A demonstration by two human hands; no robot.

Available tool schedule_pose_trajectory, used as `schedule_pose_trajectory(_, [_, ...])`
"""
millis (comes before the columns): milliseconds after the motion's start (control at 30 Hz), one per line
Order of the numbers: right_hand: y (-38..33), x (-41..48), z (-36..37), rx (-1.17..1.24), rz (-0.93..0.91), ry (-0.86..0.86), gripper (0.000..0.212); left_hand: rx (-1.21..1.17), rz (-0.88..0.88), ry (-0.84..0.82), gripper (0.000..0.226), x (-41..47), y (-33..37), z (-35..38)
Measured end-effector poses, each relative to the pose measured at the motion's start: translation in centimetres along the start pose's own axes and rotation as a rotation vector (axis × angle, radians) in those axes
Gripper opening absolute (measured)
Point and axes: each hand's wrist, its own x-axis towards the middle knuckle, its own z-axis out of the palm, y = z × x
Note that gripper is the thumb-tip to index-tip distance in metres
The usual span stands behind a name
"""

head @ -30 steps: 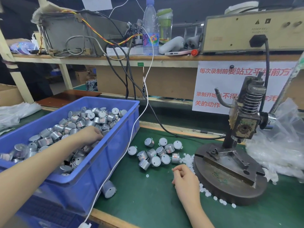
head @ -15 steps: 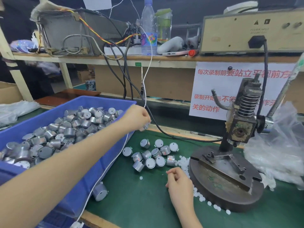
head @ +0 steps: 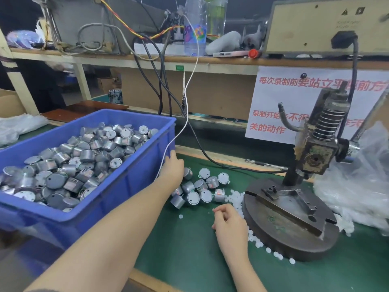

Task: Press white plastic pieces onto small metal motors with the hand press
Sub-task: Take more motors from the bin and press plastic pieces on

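The work stood at the stocking step, as I judged it: nothing sat under the press (head: 313, 152) at the right of the frame, and its base (head: 290, 226) was bare.

The left hand (head: 173, 168) reached to mid-frame, just past the corner of the blue bin (head: 134, 182), and lay over the near edge of the loose motors (head: 199, 189) heaped on the green mat (head: 189, 253). Only its back showed; the fingers were hidden beneath, so I could not tell whether it held a motor or had let one go.

The right hand (head: 230, 225) rested on the mat at lower centre, just beside the base, its fingers curled inward with thumb and forefinger close together. Whether a white piece was pinched there was too small to make out. The white pieces (head: 234, 196) lay scattered along the left rim of the base, between it and the motors. The bin at left was heaped with more motors.

The next move, by my reckoning, called for one motor to be seated upright on the base under the ram, a white piece set on its shaft, and the lever, hardly in view at the right edge, pulled.
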Motion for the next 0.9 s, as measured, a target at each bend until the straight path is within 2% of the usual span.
schedule_pose_trajectory(100, [0.0, 0.0, -0.1, 0.004, -0.002, 0.005, 0.022, -0.017, 0.035, -0.049, 0.031, 0.0, -0.2, -0.1])
schedule_pose_trajectory(200, [0.1, 0.0, 0.0, 0.012, 0.003, 0.007, 0.021, -0.122, 0.068, -0.188, 0.031, 0.1, -0.7, -1.6])
schedule_pose_trajectory(267, [0.1, 0.0, 0.0, 0.024, 0.005, 0.013, 0.02, -0.198, 0.068, -0.211, 0.027, 0.1, -1.0, -3.8])
schedule_pose_trajectory(333, [0.2, 0.1, -0.1, 0.026, 0.005, 0.016, 0.021, -0.287, 0.094, -0.112, 0.02, -0.1, -1.7, -6.4])
schedule_pose_trajectory(500, [0.2, -0.1, -0.2, 0.028, 0.007, 0.015, 0.021, -0.361, 0.099, 0.36, 0.024, -1.9, -6.4, -10.5])
schedule_pose_trajectory(600, [0.0, -0.3, -0.2, 0.035, 0.004, 0.009, 0.02, -0.308, 0.005, 0.48, 0.021, -2.8, -11.4, -9.4])
schedule_pose_trajectory(667, [-0.1, -0.3, -0.2, 0.038, 0.006, 0.007, 0.019, -0.139, -0.075, 0.392, 0.025, -3.2, -14.9, -7.7])
schedule_pose_trajectory(733, [-0.2, -0.4, -0.2, 0.037, 0.003, 0.007, 0.02, 0.015, -0.214, 0.133, 0.05, -3.5, -17.8, -5.4])
schedule_pose_trajectory(800, [-0.2, -0.5, -0.2, 0.037, 0.0, 0.011, 0.02, 0.007, -0.338, -0.125, 0.08, -3.6, -19.8, -3.4])
schedule_pose_trajectory(833, [-0.2, -0.5, -0.2, 0.038, -0.001, 0.014, 0.02, -0.035, -0.355, -0.181, 0.088, -3.4, -20.5, -2.7])
schedule_pose_trajectory(900, [-0.2, -0.5, -0.3, 0.036, -0.004, 0.021, 0.021, -0.118, -0.306, -0.181, 0.09, -2.8, -21.2, -2.2])
